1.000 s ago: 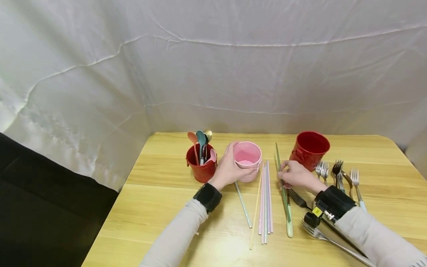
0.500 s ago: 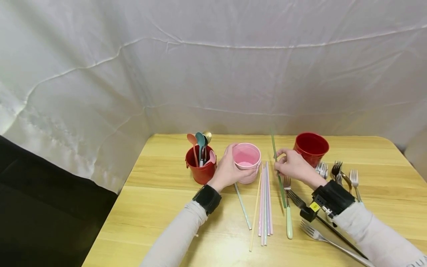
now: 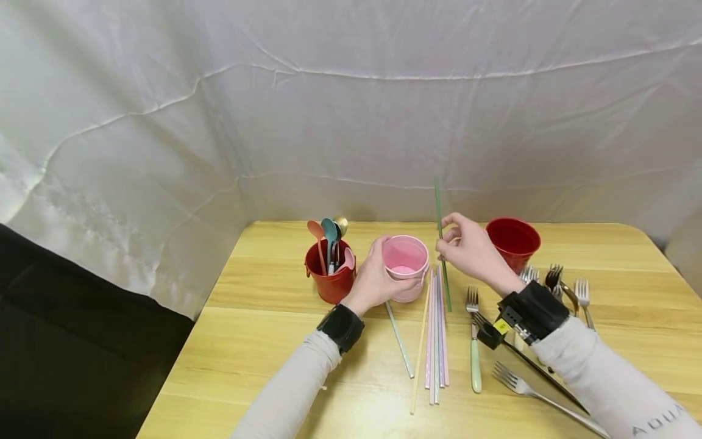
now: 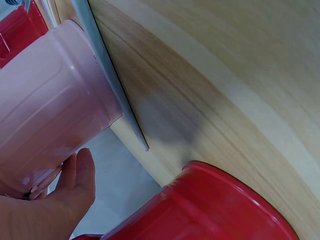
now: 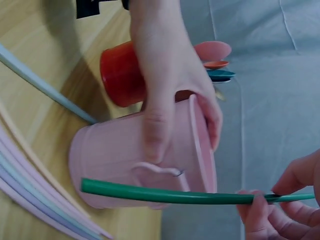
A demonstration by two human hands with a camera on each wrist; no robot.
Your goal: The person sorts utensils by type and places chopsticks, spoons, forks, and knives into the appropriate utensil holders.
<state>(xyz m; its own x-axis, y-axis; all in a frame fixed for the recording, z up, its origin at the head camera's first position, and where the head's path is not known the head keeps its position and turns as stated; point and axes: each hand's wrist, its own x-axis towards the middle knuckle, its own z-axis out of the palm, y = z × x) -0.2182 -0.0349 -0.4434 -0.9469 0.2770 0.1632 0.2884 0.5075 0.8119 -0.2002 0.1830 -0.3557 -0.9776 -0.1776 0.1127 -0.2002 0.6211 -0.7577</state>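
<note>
Green straw (image 3: pixel 445 281) Pinched in the Right Hand, Pink Bucket (image 3: pixel 407 250) Gripped by the Left

Read all clock positions in the head view, with the pink bucket as centre and 12 o'clock toward the cloth backdrop (image 3: pixel 466 134). Your right hand (image 3: pixel 470 250) is at 2 o'clock, thumb and fingertips drawn together to the thickness of the green straw. The straw is raised off the tabletop (image 3: pixel 230 360), steeply tilted, with its lower end pointing toward 6 o'clock. In the right wrist view it crosses in front of the pink bucket; you cannot tell whether the two touch.

Your left hand (image 3: pixel 378 280) is at 8 o'clock, curled around the wall of the upright pink bucket, thumb along the near side.

At 5 o'clock, a row of pastel straws (image 3: pixel 437 353) lies flat, with a yellow straw (image 3: pixel 419 366) beside it. At 6 o'clock lies a pale blue straw (image 3: pixel 399 338), its far end hidden by your left hand. At 9 o'clock, a red bucket (image 3: pixel 333 289) contains spoons (image 3: pixel 329 229). A second red bucket (image 3: pixel 514 239) stands between 2 and 3 o'clock. Several forks (image 3: pixel 553 276) lie at 3 o'clock; a mint-handled fork (image 3: pixel 475 366) lies between 4 and 5 o'clock.
</note>
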